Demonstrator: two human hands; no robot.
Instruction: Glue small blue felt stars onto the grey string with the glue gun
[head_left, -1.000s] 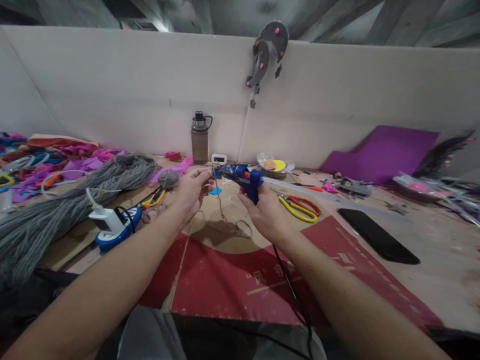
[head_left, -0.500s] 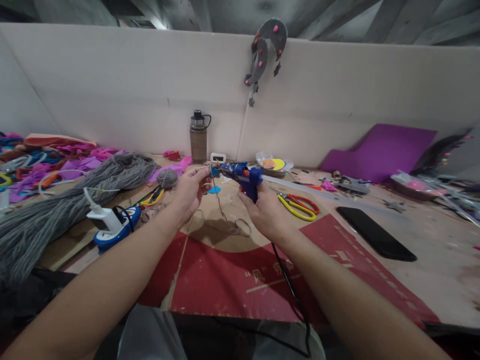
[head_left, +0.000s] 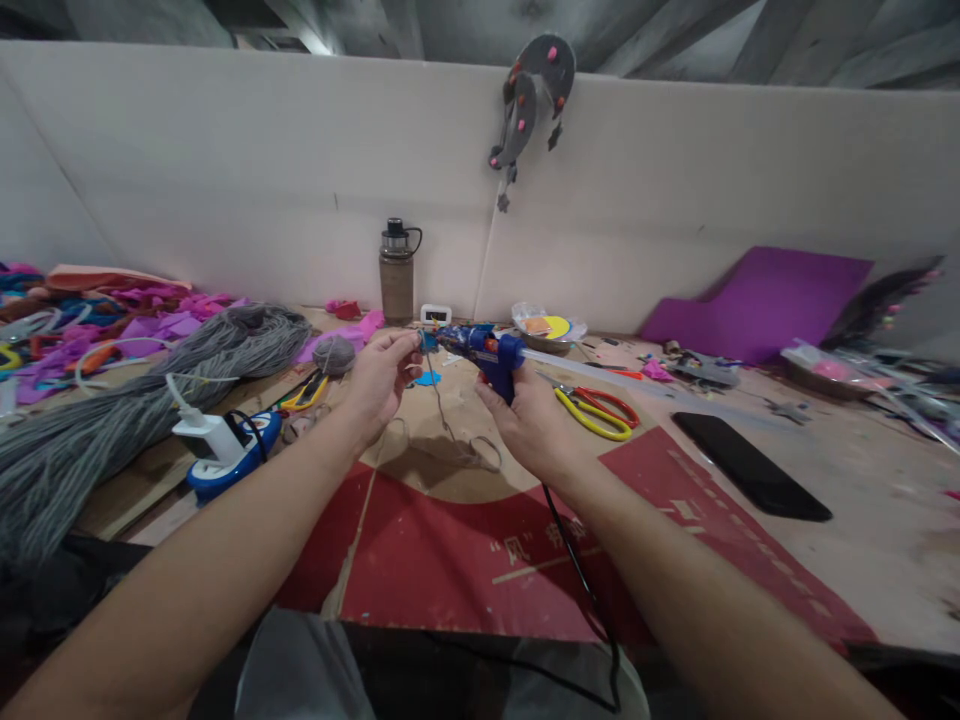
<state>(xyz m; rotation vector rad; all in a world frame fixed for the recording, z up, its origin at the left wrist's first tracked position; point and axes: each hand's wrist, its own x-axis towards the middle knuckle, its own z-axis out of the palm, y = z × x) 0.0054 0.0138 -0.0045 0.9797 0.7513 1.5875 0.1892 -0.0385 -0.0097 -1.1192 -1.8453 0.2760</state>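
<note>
My right hand [head_left: 529, 415] is wrapped round the handle of a blue hot glue gun [head_left: 491, 355], with a clear glue stick [head_left: 559, 358] sticking out of its back. The gun's nozzle points left, close to my left hand [head_left: 386, 375]. Between the fingertips of that hand is pinched a small blue piece [head_left: 428, 341], partly hidden by the fingers. From it a strand of grey yarn [head_left: 441, 405] hangs down and curls on the cardboard. Another flat blue piece [head_left: 428, 378] lies on the cardboard beyond the strand.
Scissors with red and yellow handles [head_left: 596, 412] and a black phone [head_left: 750, 465] lie to the right. At left are grey yarn [head_left: 195, 370], a power strip [head_left: 232, 465] and colourful scraps [head_left: 142, 330]. A bottle [head_left: 396, 275] stands behind. The gun's black cord [head_left: 574, 560] runs over the red-printed cardboard [head_left: 465, 570].
Almost nothing differs. Both hands, the glue gun and the yarn strand keep the same positions, and the view has shifted very slightly.
</note>
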